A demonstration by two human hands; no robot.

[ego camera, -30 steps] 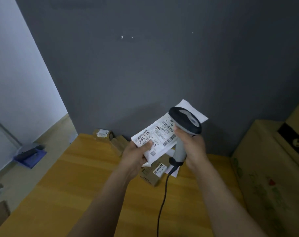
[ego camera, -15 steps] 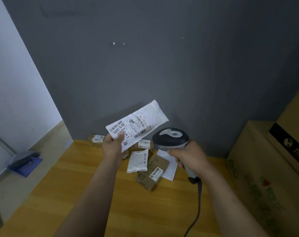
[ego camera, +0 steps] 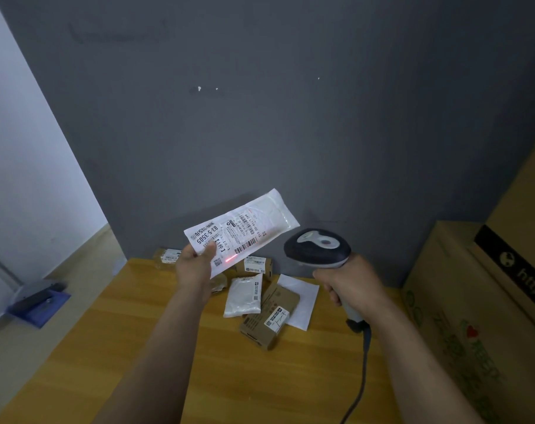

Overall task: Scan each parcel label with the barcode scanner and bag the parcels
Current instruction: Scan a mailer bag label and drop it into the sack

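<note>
Left grip [ego camera: 195, 267] pinching a flat white parcel [ego camera: 254, 221] by its near end, up above the counter [ego camera: 122, 347]. Red light spot [ego camera: 231, 259] on the label's low edge, close to the barcode. Below, lying on the counter: a white pouch [ego camera: 243, 296] and a brown box [ego camera: 269, 316]. Right grip [ego camera: 350, 284] wrapped round the handle of the scanner [ego camera: 318, 247], just right of the parcel.
</note>
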